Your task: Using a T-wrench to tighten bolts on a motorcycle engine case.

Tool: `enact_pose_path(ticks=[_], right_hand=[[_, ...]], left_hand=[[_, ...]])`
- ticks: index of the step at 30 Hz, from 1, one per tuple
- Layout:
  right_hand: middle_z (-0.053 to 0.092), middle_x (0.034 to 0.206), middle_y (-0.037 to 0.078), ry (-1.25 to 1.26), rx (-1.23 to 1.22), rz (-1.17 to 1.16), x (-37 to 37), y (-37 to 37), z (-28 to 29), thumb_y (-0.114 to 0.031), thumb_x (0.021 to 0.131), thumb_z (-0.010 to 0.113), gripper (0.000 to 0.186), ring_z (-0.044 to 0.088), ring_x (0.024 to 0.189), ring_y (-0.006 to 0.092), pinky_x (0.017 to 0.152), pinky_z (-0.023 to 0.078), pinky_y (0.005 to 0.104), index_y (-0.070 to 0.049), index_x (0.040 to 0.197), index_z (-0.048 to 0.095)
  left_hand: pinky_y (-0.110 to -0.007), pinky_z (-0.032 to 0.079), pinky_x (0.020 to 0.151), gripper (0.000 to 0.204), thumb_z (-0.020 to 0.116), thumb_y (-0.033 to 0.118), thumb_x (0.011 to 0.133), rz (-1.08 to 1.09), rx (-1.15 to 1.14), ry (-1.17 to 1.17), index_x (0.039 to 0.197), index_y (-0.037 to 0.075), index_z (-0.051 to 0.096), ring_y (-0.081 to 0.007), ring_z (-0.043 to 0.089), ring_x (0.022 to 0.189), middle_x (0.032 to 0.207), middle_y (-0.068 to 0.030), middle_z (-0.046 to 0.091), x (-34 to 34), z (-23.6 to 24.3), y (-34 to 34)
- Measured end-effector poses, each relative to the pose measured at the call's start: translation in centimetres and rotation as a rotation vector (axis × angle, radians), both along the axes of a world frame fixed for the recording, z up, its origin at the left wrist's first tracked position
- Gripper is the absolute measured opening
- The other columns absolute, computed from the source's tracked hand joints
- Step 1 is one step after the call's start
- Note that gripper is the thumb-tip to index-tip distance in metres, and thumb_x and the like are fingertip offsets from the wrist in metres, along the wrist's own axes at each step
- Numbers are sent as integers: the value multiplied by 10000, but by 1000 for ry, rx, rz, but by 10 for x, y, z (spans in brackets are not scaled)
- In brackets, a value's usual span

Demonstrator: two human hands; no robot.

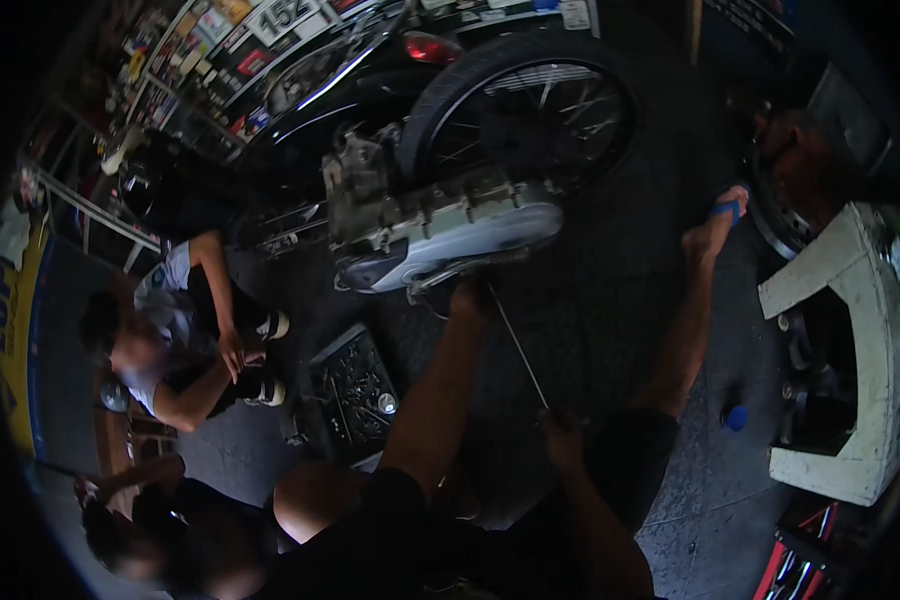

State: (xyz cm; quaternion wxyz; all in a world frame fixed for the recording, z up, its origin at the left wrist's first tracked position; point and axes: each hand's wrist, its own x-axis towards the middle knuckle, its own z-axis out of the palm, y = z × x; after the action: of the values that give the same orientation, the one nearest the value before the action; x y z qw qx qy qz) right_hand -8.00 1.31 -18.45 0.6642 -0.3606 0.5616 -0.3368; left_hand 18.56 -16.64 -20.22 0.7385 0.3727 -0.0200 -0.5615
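My left hand (pixel 470 296) reaches up to the underside of a motorcycle's silver engine case (pixel 470 225), right where the upper end of a long thin metal rod (pixel 518 350) meets it. The hand is dim, so its grip is unclear. My right hand (pixel 560 428) is closed around the rod's lower end, close to my body. The rod slants from the engine down to this hand. My right leg (pixel 685 330) stretches out to the upper right, its foot in a blue sandal (pixel 727 208).
The motorcycle's rear wheel (pixel 530 110) stands just beyond the engine. A dark tray of tools (pixel 355 385) lies on the floor at left, beside a seated person (pixel 170 340). A second person (pixel 140 520) crouches lower left. A white frame (pixel 855 340) and a small blue cap (pixel 735 417) sit at right.
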Motion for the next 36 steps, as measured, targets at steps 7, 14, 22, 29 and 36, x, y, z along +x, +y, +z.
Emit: enact_pose_path(ticks=[7,14,22,29,36], right_hand=[[639,860,73,-119,-137,65,36,3,10,-188,882,632,306,579,794,143,723,458,304,15,1111,627],[633,776,118,-45,-288,46,32,-1,22,-162,885,607,274,602,727,165,680,468,322,7,1100,628],[610,796,107,-71,-242,67,30,0,22,-133,892,603,238,569,736,155,674,454,301,10,1082,623],[623,818,86,-14,-270,70,34,4,13,-154,910,594,259,571,748,135,681,462,299,10,1109,616],[654,883,184,-14,-359,19,38,7,12,-270,915,575,354,638,800,279,725,484,383,-20,1164,604]], left_hand=[[-372,514,788,181,566,263,905,-53,-103,30,998,117,620,-230,603,860,922,-78,640,66,7,11],[-339,554,690,87,604,152,876,-17,-20,96,848,73,628,-210,616,689,752,-80,633,39,19,8],[-328,574,657,184,575,219,890,-78,84,128,882,49,645,-210,621,689,768,-76,644,38,30,2],[-318,579,662,179,502,163,952,-10,92,54,959,36,629,-204,621,706,827,-76,642,30,33,1],[-288,596,658,102,638,94,869,-8,38,43,960,51,651,-190,648,769,892,-72,677,29,28,3]])
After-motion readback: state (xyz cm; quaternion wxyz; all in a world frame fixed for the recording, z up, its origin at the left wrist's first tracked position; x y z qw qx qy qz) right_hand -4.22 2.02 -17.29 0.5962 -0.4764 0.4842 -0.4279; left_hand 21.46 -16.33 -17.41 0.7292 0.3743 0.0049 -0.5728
